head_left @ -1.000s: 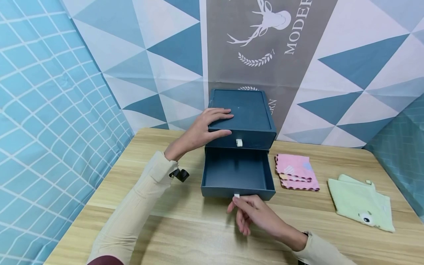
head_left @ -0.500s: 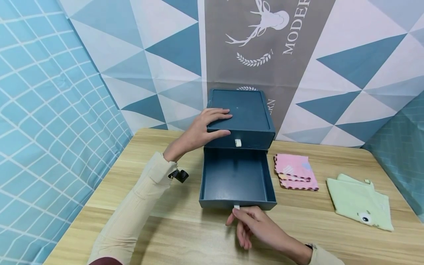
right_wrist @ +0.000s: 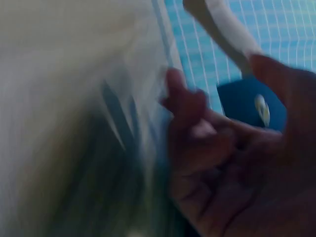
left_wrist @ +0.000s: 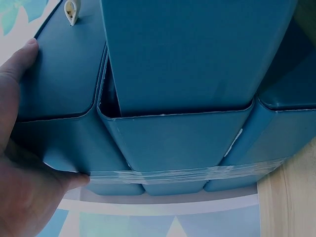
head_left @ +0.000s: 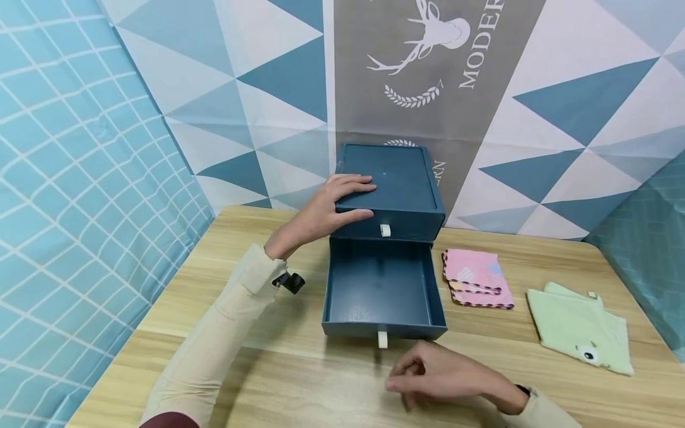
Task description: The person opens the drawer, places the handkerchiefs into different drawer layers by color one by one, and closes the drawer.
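Note:
A dark blue drawer cabinet [head_left: 396, 178] stands against the back wall in the head view. Its lower drawer [head_left: 377, 291] is pulled far out, and nothing lies inside. My left hand [head_left: 321, 211] rests on the cabinet's left front corner, with fingers flat over the top and the thumb along the front of the upper drawer [head_left: 412, 224]. The left wrist view shows clear tape [left_wrist: 173, 174] running across the cabinet's stacked sections. Just below and right of the drawer's white pull tab [head_left: 382, 339], my right hand [head_left: 441, 371] hovers with loosely bent fingers, holding nothing.
To the right of the drawer lies a folded pink cloth [head_left: 476, 279] with a checked edge. Farther right is a folded green cloth [head_left: 578, 330] with an eye design. Both are on the wooden table [head_left: 278, 380]. A patterned wall covering [head_left: 289, 71] rises right behind the cabinet.
The lower drawer has slid out toward me. My right hand has let go of its white pull tab and drawn back to the lower right. The left hand stays in place.

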Tool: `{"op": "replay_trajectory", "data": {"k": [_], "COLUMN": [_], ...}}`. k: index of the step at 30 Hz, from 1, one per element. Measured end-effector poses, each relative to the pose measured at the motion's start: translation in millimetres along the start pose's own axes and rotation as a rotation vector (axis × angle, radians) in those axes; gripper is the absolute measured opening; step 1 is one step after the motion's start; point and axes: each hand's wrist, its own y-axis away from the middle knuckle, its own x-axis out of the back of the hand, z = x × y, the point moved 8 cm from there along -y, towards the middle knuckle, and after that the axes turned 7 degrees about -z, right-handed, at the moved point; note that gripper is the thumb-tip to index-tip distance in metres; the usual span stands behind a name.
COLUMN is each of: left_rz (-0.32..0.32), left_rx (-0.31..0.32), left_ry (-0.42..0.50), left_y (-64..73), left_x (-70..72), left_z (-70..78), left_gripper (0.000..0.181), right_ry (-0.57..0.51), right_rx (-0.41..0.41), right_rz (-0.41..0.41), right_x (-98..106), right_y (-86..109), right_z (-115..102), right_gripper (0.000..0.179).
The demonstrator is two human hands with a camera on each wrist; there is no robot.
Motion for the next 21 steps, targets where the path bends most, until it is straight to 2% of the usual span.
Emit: {"op": "replay_trajectory", "data": {"k": [6,11,14,21], "left_rz": [-0.001,-0.002,-0.003,0.002], "left_rx": [0.0,-0.001,0.005,0.001], "left_ry": [-0.007,-0.003,-0.001,-0.005], "left_y": [0.4,1.0,1.2,1.2], "left_x": [0.6,1.0,1.1,0.4], "left_z": [-0.5,-0.6,-1.1,-1.1], "left_gripper": [0.051,0.05,0.05,0.05], "right_ry": [0.137,0.211,0.308,0.598], "right_rx": [-0.041,-0.088,-0.141,-0.188], "right_rz": [-0.071,-0.064,0.019,0.39], "right_x": [19.4,48.1,73.6,138.3], "right_y": [24.0,47.5,60.0,79.6], "right_z": [13.0,14.6,11.7,-8.7], "right_gripper": [0.023,0.022,0.024,0.029]}}
